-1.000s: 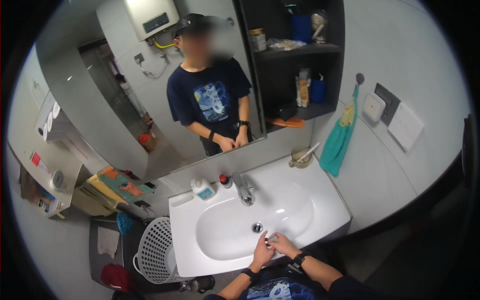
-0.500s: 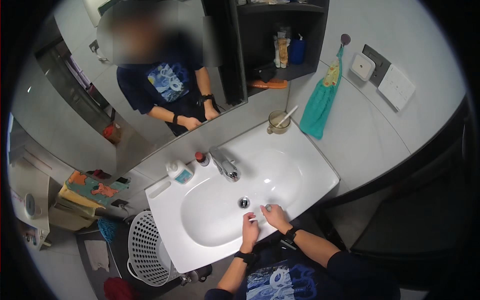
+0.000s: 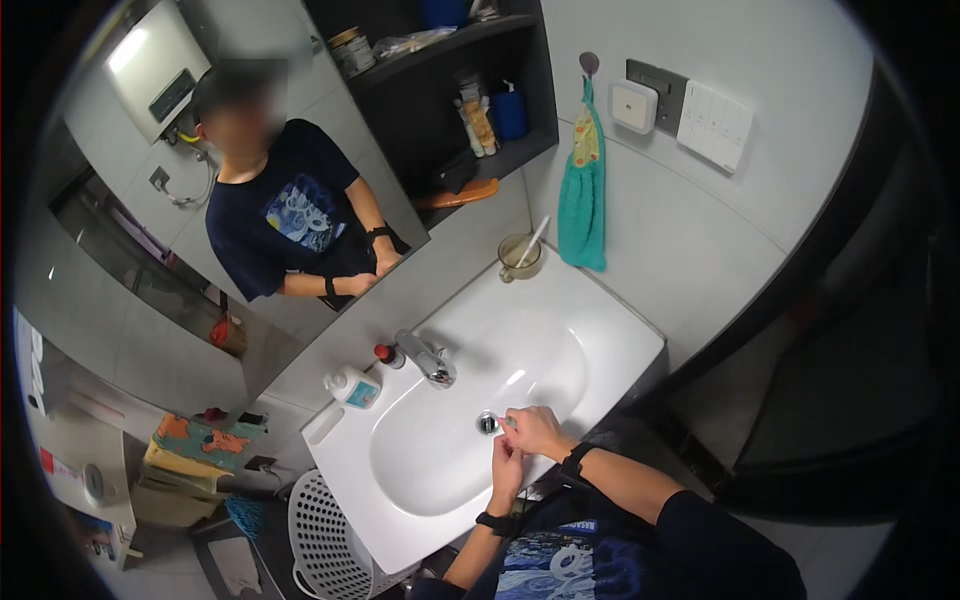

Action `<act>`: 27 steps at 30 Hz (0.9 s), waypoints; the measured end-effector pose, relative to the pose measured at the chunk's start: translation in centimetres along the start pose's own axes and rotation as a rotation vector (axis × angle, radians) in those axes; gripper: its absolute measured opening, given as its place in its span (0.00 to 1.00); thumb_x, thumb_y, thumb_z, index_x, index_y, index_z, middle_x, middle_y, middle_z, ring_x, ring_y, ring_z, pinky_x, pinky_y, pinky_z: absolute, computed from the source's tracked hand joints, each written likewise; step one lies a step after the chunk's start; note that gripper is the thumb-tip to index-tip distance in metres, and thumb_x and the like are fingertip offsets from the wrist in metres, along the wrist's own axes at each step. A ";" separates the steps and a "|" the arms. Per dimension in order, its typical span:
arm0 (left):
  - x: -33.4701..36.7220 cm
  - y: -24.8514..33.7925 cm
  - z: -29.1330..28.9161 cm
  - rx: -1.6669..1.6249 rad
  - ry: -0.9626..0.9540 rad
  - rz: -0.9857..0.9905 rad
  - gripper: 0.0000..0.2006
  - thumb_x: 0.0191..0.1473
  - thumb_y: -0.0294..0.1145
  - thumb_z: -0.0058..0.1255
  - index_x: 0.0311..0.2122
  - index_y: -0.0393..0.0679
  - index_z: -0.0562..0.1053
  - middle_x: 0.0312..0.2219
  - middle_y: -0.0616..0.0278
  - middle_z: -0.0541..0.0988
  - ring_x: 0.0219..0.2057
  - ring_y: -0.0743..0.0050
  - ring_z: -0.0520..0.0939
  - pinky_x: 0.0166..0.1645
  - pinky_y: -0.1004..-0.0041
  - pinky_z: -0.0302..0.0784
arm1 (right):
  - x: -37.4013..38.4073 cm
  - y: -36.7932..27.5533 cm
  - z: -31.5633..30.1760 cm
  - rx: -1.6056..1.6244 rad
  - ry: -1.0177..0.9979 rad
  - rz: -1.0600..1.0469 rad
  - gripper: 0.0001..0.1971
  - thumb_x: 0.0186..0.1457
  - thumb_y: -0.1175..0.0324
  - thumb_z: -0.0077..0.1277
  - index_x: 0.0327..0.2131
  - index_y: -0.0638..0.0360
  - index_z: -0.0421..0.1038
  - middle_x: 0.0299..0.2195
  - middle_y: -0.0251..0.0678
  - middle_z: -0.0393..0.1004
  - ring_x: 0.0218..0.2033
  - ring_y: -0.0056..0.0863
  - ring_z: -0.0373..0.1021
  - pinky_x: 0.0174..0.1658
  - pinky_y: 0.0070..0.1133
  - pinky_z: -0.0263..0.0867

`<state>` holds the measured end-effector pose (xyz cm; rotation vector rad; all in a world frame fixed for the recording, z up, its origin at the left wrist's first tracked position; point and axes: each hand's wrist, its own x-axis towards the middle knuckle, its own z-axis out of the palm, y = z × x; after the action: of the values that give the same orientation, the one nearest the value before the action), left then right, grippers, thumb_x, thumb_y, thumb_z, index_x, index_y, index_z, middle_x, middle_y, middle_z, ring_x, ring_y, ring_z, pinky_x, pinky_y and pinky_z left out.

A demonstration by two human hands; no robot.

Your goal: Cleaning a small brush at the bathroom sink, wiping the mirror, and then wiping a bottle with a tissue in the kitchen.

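My right hand [image 3: 538, 430] and my left hand [image 3: 506, 468] meet over the near side of the white washbasin [image 3: 640, 335], close beside the drain [image 3: 487, 423]. The right hand's fingers are closed around something small and greyish that I cannot make out. Just below it, the left hand has its fingers curled against the right one; whatever they grip, if anything, is hidden. Beyond them stands the chrome faucet [image 3: 428, 360], with no water visible from it.
A white pump bottle [image 3: 352, 387] and a small red-capped bottle [image 3: 389, 355] stand left of the faucet. A cup [image 3: 520, 258] with a toothbrush sits at the far corner. A green towel [image 3: 582, 215] hangs on the wall. A white basket [image 3: 325, 530] stands below left.
My hands, apart before, have come together, the right one moving toward the left. The view has turned, and the shelf and mirror appear farther left.
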<state>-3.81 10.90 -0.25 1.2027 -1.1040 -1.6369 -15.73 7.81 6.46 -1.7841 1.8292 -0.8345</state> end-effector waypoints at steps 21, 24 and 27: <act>-4.2 1.5 5.1 0.249 0.384 0.192 0.22 0.47 0.22 0.51 0.50 0.36 0.64 0.30 0.63 0.75 0.31 0.82 0.74 0.35 0.79 0.71 | -2.6 5.8 -1.9 0.686 -0.460 -0.313 0.22 0.49 0.64 0.52 0.47 0.61 0.62 0.44 0.44 0.64 0.47 0.43 0.63 0.48 0.27 0.62; -6.0 2.5 5.1 0.354 0.496 0.006 0.07 0.46 0.22 0.54 0.33 0.36 0.72 0.29 0.64 0.76 0.29 0.80 0.74 0.34 0.78 0.71 | -3.4 5.0 -3.7 0.609 -0.393 -0.309 0.22 0.49 0.66 0.52 0.47 0.62 0.62 0.43 0.45 0.64 0.44 0.40 0.65 0.46 0.26 0.62; -6.3 3.8 6.4 0.167 0.654 0.297 0.06 0.47 0.20 0.51 0.33 0.36 0.70 0.32 0.63 0.76 0.34 0.79 0.75 0.40 0.78 0.72 | -3.4 3.7 -6.2 0.539 -0.450 -0.340 0.22 0.47 0.66 0.54 0.46 0.59 0.63 0.41 0.42 0.66 0.40 0.39 0.67 0.42 0.27 0.65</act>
<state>-8.20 16.90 6.11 1.4560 -0.9403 -0.8401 -22.40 11.77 8.01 -1.7509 0.9235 -0.8549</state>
